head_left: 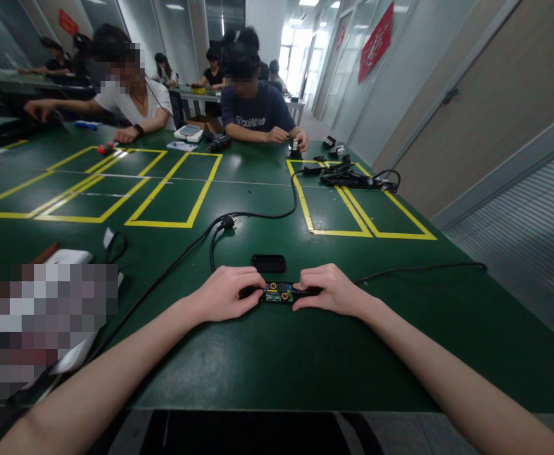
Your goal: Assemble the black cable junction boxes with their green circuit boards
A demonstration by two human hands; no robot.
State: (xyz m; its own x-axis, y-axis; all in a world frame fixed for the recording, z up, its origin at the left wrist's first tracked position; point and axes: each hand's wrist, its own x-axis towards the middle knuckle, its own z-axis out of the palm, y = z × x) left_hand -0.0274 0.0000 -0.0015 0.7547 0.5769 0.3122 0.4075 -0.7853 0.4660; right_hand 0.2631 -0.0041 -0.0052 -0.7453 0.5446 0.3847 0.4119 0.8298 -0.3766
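An opened black power adapter (279, 297) lies on the green table in front of me, its circuit board showing copper coils and coloured parts. My left hand (232, 292) is closed on the adapter's left end, thumb and fingers pinching a dark piece there. At the other end, my right hand (329, 289) is closed around the black cable (308, 291) where it meets the board. Just behind the board sits a black plastic housing half (268, 263), its hollow side up, apart from both hands. My fingers partly hide both ends of the adapter.
A black power cord with a plug (227, 222) runs across the green table (305, 366). Bundled cables and adapters (353, 175) lie at the far right. Yellow tape marks rectangles (172, 224). Two people work opposite, near a drill (219, 143). A blurred-out object (44, 322) is at left.
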